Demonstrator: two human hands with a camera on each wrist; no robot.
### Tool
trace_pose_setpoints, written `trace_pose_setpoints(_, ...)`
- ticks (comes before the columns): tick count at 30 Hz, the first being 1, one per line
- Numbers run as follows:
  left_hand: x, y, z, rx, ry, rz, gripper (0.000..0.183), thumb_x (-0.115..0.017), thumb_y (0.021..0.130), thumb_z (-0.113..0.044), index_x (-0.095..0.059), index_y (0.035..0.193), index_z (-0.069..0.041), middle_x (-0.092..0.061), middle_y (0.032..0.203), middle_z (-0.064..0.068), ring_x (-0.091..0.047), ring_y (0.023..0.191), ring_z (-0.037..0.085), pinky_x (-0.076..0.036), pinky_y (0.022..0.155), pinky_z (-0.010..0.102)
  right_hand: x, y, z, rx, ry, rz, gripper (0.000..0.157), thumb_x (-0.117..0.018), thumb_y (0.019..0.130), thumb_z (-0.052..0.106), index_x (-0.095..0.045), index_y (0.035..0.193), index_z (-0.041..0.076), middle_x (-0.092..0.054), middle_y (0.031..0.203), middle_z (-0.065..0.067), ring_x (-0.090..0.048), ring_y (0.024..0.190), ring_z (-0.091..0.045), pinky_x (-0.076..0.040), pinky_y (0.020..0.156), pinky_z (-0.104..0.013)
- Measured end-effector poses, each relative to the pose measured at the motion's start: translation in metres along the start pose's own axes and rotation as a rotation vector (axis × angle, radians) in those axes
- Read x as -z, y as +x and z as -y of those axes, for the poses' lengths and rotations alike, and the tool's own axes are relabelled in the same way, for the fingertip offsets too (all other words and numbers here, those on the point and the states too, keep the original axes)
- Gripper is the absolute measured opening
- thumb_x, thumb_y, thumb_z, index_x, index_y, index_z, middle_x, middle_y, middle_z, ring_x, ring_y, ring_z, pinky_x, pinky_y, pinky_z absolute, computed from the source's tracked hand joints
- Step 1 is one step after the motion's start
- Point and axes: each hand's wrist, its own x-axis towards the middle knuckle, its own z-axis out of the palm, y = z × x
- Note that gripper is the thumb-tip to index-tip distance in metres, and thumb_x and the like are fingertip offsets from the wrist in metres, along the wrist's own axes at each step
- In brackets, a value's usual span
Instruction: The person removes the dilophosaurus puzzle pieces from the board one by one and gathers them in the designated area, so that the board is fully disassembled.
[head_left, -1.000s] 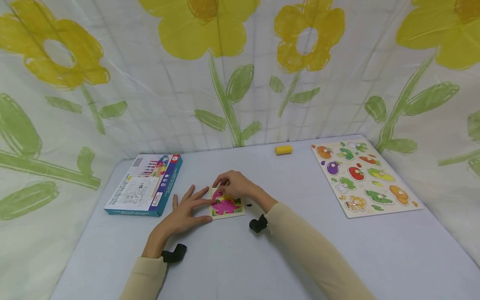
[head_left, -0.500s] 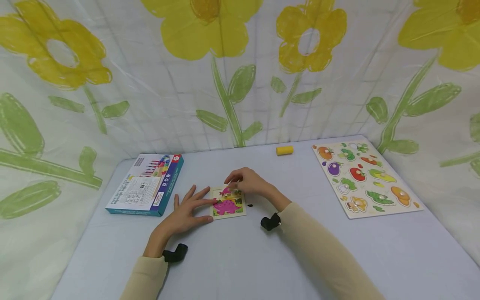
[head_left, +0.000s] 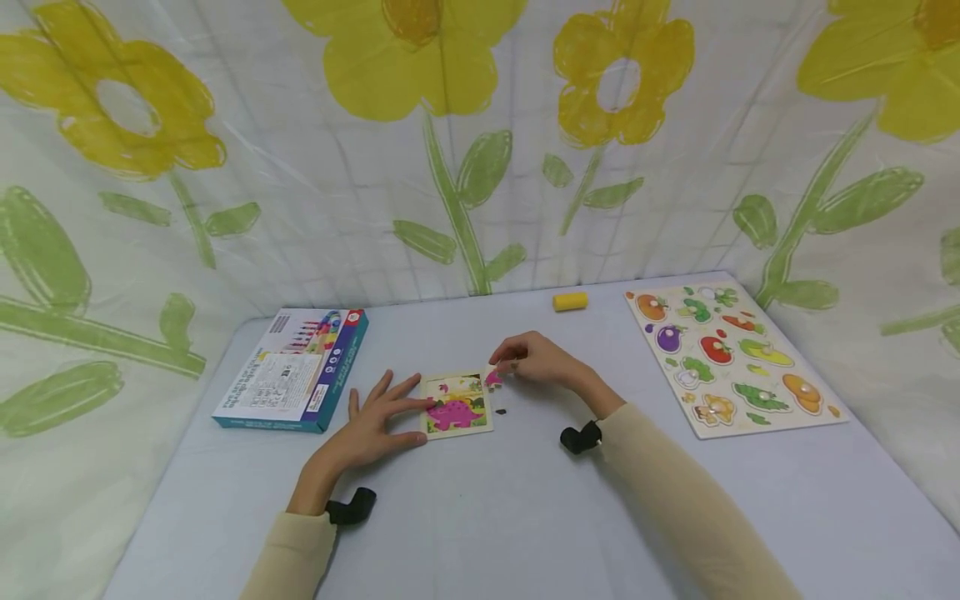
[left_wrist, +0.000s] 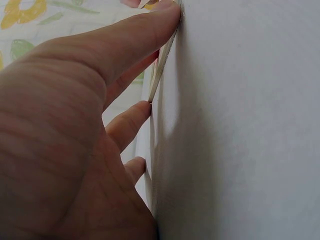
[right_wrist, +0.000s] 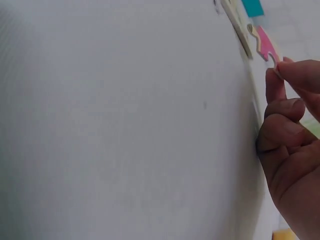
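Note:
A small square jigsaw puzzle (head_left: 461,432) with a pink dinosaur picture lies on the table; part of its upper area shows a pale base. My left hand (head_left: 377,425) has its fingers spread, with index finger and thumb at the puzzle's left edge. In the left wrist view that thumb rests along the puzzle's thin edge (left_wrist: 162,70). Just off the puzzle's upper right corner, my right hand (head_left: 542,360) pinches a pink and cream jigsaw piece (right_wrist: 266,46) between thumb and fingertips. Its other fingers are curled in.
A small dark bit (head_left: 501,411) lies right of the puzzle. On the left is a flat box (head_left: 273,392); a yellow cylinder (head_left: 570,302) lies at the back. A vegetable peg board (head_left: 738,421) is on the right. A flowered curtain (head_left: 337,250) hangs behind the table.
My right hand has moved rightward from over the puzzle, lifting the pink piece out and past its right edge. The pale base shows where the hand was. My left hand stays put.

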Motion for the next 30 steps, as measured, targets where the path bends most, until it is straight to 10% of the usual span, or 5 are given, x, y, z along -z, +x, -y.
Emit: trace_pose_setpoints(30, 0.001, 0.0, -0.001, 0.0, 0.003, 0.005, 0.054, -0.08, 0.091, -0.04, -0.069, 0.143, -0.029, -0.031, 0.176, 0.008, 0.003, 0.166, 0.046, 0.022, 0.116, 0.083, 0.006, -0.006, -0.011, -0.016, -0.065, -0.027, 0.014, -0.072, 0.1, 0.016, -0.082, 0.109, 0.012, -0.08, 0.115, -0.004, -0.064, 0.104, -0.015, -0.052, 0.092, -0.029)
